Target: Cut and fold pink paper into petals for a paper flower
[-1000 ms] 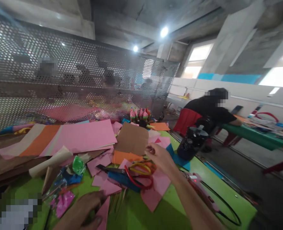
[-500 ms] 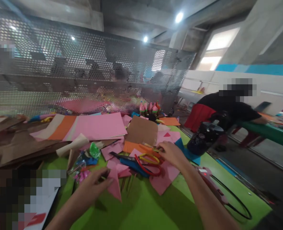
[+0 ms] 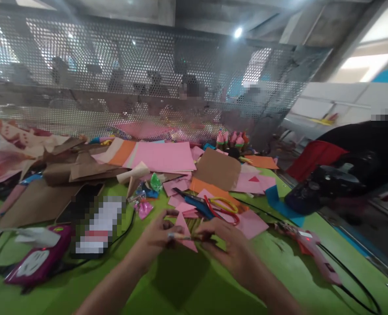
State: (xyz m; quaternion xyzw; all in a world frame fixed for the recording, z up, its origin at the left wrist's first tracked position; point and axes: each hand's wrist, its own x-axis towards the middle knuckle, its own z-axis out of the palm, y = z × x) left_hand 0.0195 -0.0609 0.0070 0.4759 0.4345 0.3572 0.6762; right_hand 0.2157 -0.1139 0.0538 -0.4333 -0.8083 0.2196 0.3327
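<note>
In the middle of the green table, my left hand (image 3: 157, 234) pinches a pointed triangle of pink paper (image 3: 184, 229). My right hand (image 3: 221, 238) has its fingers closed on a thin, light-coloured stick (image 3: 180, 236), which lies across the front of the pink triangle. One end of the stick reaches my left fingers; blur hides its exact kind. Just beyond my hands, scissors (image 3: 220, 210) with red and yellow handles lie on pink, blue and orange paper pieces. Several thin brown sticks (image 3: 195, 223) show on the table behind my fingers.
A pink glue gun (image 3: 321, 258) with a lit red light and black cord lies at right. Brown card (image 3: 216, 168) and pink sheets (image 3: 164, 156) are spread behind. A purple power strip (image 3: 39, 258) stands left. A person (image 3: 374, 135) in black sits at right.
My right hand has come back from beside the scissors to my left hand, bringing the thin stick to the pink triangle. The camera view has turned left.
</note>
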